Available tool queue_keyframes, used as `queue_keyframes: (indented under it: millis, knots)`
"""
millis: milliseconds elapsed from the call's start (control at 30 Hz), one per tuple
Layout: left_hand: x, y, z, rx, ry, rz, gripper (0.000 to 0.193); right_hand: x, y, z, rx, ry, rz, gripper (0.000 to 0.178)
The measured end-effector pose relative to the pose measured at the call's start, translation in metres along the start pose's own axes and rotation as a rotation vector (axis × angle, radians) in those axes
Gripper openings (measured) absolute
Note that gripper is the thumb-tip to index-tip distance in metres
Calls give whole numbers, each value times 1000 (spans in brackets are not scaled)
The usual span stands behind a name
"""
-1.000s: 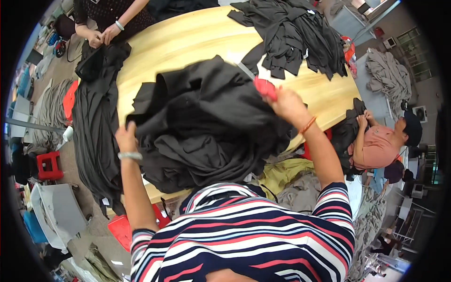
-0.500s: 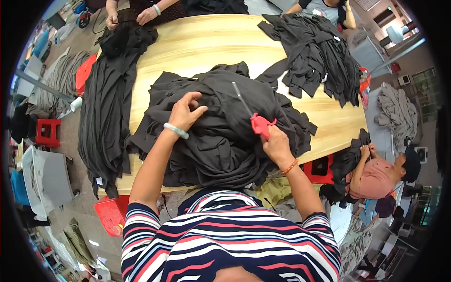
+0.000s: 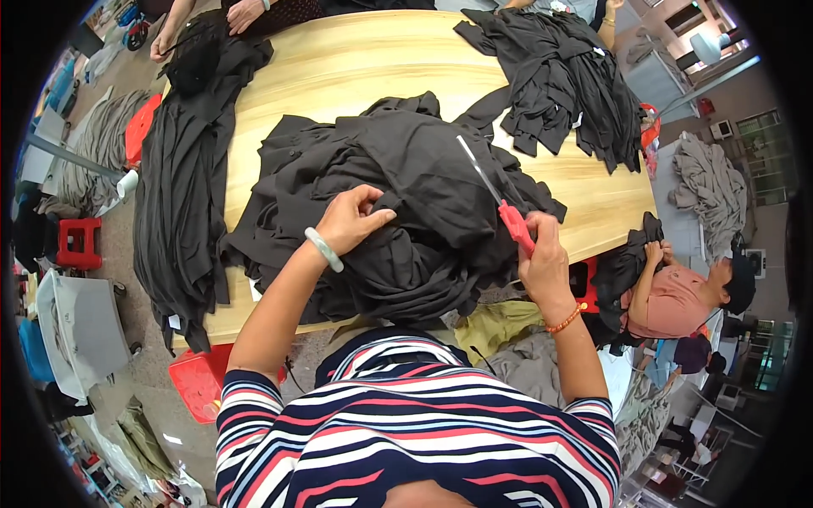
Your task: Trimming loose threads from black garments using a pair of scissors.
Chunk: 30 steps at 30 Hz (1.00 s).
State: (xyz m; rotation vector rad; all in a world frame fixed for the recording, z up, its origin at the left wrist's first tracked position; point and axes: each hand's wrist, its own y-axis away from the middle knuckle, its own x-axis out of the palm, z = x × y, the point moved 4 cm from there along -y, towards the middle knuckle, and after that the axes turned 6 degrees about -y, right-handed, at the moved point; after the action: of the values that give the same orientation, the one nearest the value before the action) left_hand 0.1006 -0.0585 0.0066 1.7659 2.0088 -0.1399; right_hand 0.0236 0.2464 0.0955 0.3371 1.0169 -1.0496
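A heap of dark charcoal garments (image 3: 339, 161) lies in front of me on the wooden table. My left hand (image 3: 354, 222), with a pale bangle at its wrist, rests on the heap and pinches a bit of a garment between thumb and fingers. In my right hand (image 3: 544, 258), red-handled scissors (image 3: 514, 224) are held over the heap's right side. Their long narrow blades point up and to the left, apart from my left hand. Whether the blades are parted I cannot make out.
More dark garments (image 3: 182, 186) hang along the table's left edge, and another dark pile (image 3: 563, 93) lies at the far right. People work at the far side and at the right (image 3: 677, 292). Red stools (image 3: 80, 243) and a grey bin (image 3: 80, 326) stand on the left.
My left hand has come down and to the right and closed on the cloth. My right hand has moved right with the scissors. The view has shifted slightly.
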Motion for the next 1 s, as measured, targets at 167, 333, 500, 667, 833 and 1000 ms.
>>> queue_keyframes:
  millis: [167, 333, 500, 667, 833, 1000]
  knots:
    - [15, 4, 16, 14, 297, 57, 17, -2, 10, 33, -44, 69, 193, 20]
    - [9, 10, 35, -184, 665, 64, 13, 11, 29, 37, -84, 52, 496, 16]
    - [-2, 0, 50, -161, 1033, 66, 15, 13, 33, 63, -103, 55, 726, 20]
    - [2, 2, 56, -208, 1250, 33, 18, 15, 25, 72, -83, 40, 703, 20]
    - [-9, 41, 33, 59, 229, -22, 45, 14, 29, 70, -109, -70, 629, 23]
    - [-32, 59, 31, 172, -448, -176, 29, 14, 29, 70, -122, -104, 605, 28]
